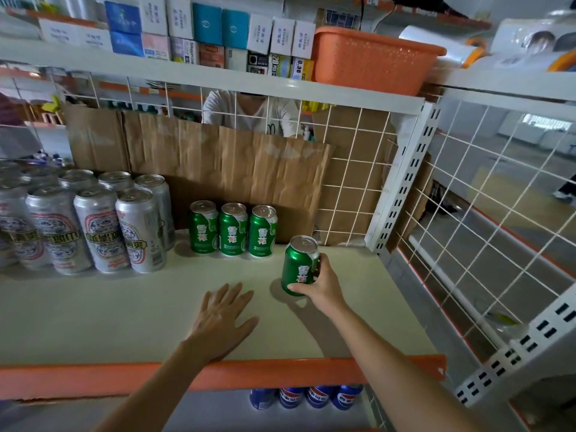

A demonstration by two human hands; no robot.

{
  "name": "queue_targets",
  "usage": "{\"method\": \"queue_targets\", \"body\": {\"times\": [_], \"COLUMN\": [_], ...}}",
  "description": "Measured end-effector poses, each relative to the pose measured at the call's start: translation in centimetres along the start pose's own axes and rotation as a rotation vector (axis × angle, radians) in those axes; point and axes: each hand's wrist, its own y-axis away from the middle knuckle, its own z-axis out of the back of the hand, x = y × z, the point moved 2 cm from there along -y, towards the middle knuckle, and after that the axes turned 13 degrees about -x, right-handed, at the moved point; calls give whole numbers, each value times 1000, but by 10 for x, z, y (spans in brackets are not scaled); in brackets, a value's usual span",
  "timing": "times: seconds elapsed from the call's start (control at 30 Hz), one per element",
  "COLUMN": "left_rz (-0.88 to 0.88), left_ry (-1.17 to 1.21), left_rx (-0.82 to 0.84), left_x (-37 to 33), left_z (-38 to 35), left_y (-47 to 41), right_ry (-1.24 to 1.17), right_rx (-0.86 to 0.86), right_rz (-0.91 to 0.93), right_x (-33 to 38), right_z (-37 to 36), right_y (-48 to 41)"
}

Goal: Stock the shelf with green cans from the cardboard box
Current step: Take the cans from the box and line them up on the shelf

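A pale shelf board (124,307) with an orange front lip (280,369) runs across a shop rack, backed by white wire grid (352,182) and a creased cardboard sheet (218,163).

The right hand (324,285) grips a green can (299,266) from its right side, thumb low across the front and fingers wrapped behind. The can is tilted a little, and I cannot tell whether its base touches the board. That is the first risk: set down on an edge of its base rather than flat, it could rock and tip over. The second lies just beyond — the row of three green cans (233,229) stands close to the upper left, and a push toward the open spot at the row's right end could knock the nearest one into its neighbours or against the cardboard. Farther left the tall silver cans (99,226) are well apart and look safe. The wire grid to the right has wide gaps, so a toppled can might roll that way.

As for pose, the right forearm reaches in from the lower right, wrist roughly straight. The left hand (221,319) lies palm down on the board near the lip, fingers spread and holding nothing — it looks like a brace. The cardboard box the cans come from is not in view. Blue cans (305,397) show on the level below.
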Motion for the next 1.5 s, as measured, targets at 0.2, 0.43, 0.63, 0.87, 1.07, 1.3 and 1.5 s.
{"method": "queue_targets", "body": {"times": [0.2, 0.43, 0.63, 0.87, 1.07, 1.3, 1.5], "left_rz": [9, 17, 16, 9, -2, 17, 2], "left_ry": [-5, 9, 85, 120, 106, 37, 116], "left_rx": [-22, -29, -69, -145, -155, -78, -85], "left_x": [2, 4, 3, 6, 5, 4, 6], "left_z": [-2, -3, -4, -8, -8, -5, -7], "left_y": [1, 1, 0, 1, 1, 3, 3], "right_ry": [17, 85, 134, 142, 167, 195, 275], "right_rx": [-30, -28, -49, -60, -49, -20, -81], "right_rz": [5, 28, 15, -1, -20, -34, -22], "right_x": [3, 9, 9, 5, 5, 10, 14], "right_z": [-14, -26, -37, -49, -52, -52, -43], "right_y": [-23, -55, -76, -89, -96, -94, -75]}}
